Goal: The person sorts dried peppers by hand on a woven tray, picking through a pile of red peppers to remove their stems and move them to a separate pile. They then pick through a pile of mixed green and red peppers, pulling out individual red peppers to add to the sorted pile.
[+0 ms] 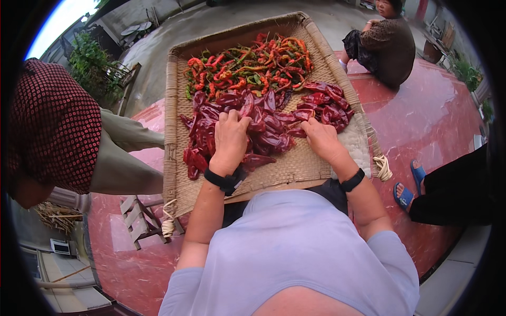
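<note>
A shallow woven winnowing basket [308, 162] lies before me, its near edge at my body. Dark red dried chilli peppers [272, 142] form a glossy pile in its middle, and a smaller heap of the same peppers [332, 104] sits at the right. My left hand [231, 134] is bent down onto the main pile, its fingertips among the peppers. Between the two heaps, my right hand [322, 136] touches peppers with thumb and fingers drawn together. Whether either hand grips a pepper is hidden. Thin, wrinkled red, orange and green chillies [253, 67] fill the far part.
At the left a person in a dotted top [59, 122] bends over beside the basket. Another person [387, 47] sits low at the far right. Blue sandals [403, 195] show a third person standing near. A small folding stool [140, 221] stands on the red floor [118, 272].
</note>
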Demonstrator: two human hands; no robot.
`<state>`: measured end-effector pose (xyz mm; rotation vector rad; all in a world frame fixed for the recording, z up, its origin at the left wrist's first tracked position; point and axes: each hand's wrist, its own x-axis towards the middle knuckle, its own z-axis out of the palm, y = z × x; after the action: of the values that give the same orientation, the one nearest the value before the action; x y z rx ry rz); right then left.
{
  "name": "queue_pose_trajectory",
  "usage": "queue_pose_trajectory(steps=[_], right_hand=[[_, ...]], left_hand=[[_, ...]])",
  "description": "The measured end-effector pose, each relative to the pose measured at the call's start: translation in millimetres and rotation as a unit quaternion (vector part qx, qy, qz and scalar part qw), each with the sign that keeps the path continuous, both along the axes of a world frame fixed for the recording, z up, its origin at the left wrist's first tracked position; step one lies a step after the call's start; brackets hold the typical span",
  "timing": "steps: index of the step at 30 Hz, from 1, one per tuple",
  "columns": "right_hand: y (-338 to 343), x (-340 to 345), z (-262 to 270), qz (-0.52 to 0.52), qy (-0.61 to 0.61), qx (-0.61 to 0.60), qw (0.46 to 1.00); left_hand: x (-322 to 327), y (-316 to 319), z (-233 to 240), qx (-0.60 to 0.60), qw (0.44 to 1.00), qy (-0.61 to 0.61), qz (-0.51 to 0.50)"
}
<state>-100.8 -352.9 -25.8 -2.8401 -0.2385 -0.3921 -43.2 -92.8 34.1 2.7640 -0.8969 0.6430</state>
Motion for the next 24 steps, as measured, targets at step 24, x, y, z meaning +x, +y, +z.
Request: queue_pose_trajectory(steps=[24], right_hand=[[1,28,17,-0.06,0.1,-0.01,0.993]], left_hand=[[-26,-39,-37,0.082,0.979,0.1,-0.156]])
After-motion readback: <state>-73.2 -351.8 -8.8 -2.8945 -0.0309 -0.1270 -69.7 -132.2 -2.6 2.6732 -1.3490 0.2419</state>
